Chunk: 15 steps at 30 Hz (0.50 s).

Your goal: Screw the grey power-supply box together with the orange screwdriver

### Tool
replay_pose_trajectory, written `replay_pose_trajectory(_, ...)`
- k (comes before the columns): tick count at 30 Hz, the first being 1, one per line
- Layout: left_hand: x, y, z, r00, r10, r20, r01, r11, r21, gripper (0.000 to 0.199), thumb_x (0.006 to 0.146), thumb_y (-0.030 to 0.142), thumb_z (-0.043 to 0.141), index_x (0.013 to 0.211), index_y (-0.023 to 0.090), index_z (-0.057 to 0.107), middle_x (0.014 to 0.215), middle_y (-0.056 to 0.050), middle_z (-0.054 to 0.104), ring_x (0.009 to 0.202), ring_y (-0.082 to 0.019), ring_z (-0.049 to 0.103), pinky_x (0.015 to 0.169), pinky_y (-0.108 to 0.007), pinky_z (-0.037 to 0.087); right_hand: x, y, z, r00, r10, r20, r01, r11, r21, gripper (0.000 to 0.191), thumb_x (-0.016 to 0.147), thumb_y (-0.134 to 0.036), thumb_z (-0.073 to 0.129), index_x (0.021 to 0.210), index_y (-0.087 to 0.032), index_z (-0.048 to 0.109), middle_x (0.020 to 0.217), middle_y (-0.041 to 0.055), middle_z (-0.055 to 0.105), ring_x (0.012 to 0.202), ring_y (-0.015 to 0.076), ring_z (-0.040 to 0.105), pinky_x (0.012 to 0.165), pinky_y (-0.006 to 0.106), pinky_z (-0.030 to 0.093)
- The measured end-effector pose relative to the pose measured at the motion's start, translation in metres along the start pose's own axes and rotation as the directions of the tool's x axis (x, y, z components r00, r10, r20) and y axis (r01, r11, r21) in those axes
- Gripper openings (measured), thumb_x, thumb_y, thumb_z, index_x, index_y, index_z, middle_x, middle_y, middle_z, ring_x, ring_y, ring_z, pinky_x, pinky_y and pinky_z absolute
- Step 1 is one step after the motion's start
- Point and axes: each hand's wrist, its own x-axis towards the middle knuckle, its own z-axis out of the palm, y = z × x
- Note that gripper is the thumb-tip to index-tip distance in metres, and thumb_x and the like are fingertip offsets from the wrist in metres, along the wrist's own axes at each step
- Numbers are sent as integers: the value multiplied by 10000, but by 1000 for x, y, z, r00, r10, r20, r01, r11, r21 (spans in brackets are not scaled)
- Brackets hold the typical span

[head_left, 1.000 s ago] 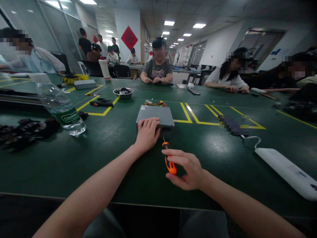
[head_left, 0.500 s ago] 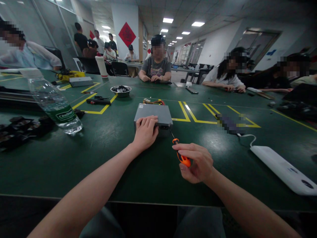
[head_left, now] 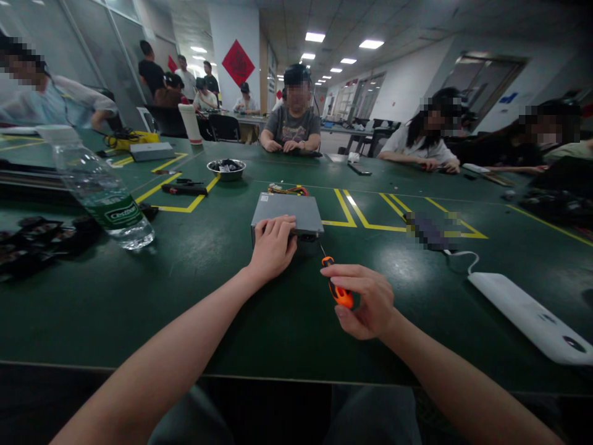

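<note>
A grey metal computer power supply (head_left: 296, 211) sits on the green table in front of me. My left hand (head_left: 274, 244) grips its near side, with the fingers laid over the top edge and the thumb down the front face. In my right hand (head_left: 365, 300) is an orange and black screwdriver (head_left: 341, 293), held by its handle between the thumb and fingers. The thin shaft points up toward the right front corner of the power supply, just below the socket. Whether the tip sits in a screw is too small to tell.
Left of my arms stand a tilted-looking water bottle (head_left: 109, 198) and a pile of black parts (head_left: 41, 244). Farther back is a metal bowl (head_left: 226, 170) of small items. A white power bank (head_left: 528, 315) lies at right, cabled to a phone (head_left: 428, 231). People sit around the table.
My right hand and the screwdriver have shifted slightly up and left, toward the power supply. My left hand and the power supply have stayed put.
</note>
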Motion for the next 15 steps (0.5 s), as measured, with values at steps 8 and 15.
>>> replay_pose_trajectory(8,0,0,1,1000,4,-16,-4,1000,-9,203,830,186,473,1030,219,474,1208,-40,566,1136,-206,470,963,-406,265,6,-8,-2,988,-57,145,72,992,-106,283,837,-345,498,1069,-193,549,1023,109,627,721,151,612,588,279,496)
replay_pose_trajectory(15,0,0,0,1000,9,-13,-9,1000,0,201,828,188,473,1027,216,474,1210,-44,563,1123,-212,476,953,-407,272,6,-9,3,998,0,55,0,1000,14,409,719,-374,684,1002,-188,455,919,85,659,812,169,655,629,251,534)
